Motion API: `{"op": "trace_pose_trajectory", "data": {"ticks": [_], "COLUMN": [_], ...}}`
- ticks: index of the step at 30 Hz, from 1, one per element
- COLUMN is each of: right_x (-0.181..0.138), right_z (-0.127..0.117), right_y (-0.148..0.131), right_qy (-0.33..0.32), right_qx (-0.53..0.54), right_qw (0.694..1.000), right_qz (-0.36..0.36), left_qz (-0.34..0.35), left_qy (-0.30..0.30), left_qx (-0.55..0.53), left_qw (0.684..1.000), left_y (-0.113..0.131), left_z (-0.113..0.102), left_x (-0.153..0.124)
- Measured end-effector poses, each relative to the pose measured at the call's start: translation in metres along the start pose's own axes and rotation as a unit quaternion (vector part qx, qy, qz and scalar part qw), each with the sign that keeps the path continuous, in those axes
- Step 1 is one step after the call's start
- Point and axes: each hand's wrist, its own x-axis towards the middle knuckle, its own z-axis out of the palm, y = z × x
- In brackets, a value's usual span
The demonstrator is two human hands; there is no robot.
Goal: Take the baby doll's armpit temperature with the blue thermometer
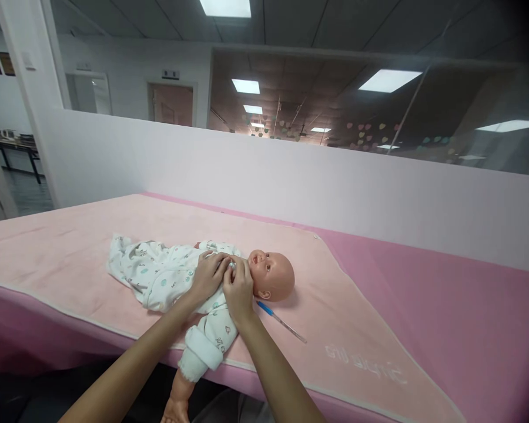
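Observation:
A baby doll (271, 274) lies on its back on a light pink towel (348, 329), head to the right. It wears a white printed romper (158, 273). One of its arms hangs over the table's front edge. My left hand (208, 275) and my right hand (238, 288) meet at the doll's chest just below its chin. Both hands have fingers curled and pinched on the romper's collar, where a small white snap shows between them.
A thin blue-and-clear thermometer-like stick (281, 321) lies on the towel just right of my right forearm. The towel covers a pink table (467, 329) standing against a white half wall (335, 188) with glass above.

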Motion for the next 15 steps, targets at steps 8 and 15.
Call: {"op": "trace_pose_trajectory", "data": {"ticks": [8, 15], "right_x": [-0.0012, -0.0033], "right_z": [-0.0016, -0.0005], "right_y": [0.0042, 0.0051], "right_qy": [-0.004, -0.002], "right_qx": [0.021, -0.002], "right_qw": [1.000, 1.000], "right_qz": [-0.012, -0.001], "left_qz": [-0.020, -0.018], "left_qy": [-0.006, -0.003], "left_qx": [-0.005, -0.003], "left_qw": [1.000, 1.000], "left_y": [-0.0021, -0.0014], "left_z": [0.0018, 0.0025], "left_x": [0.0026, -0.0005]}}
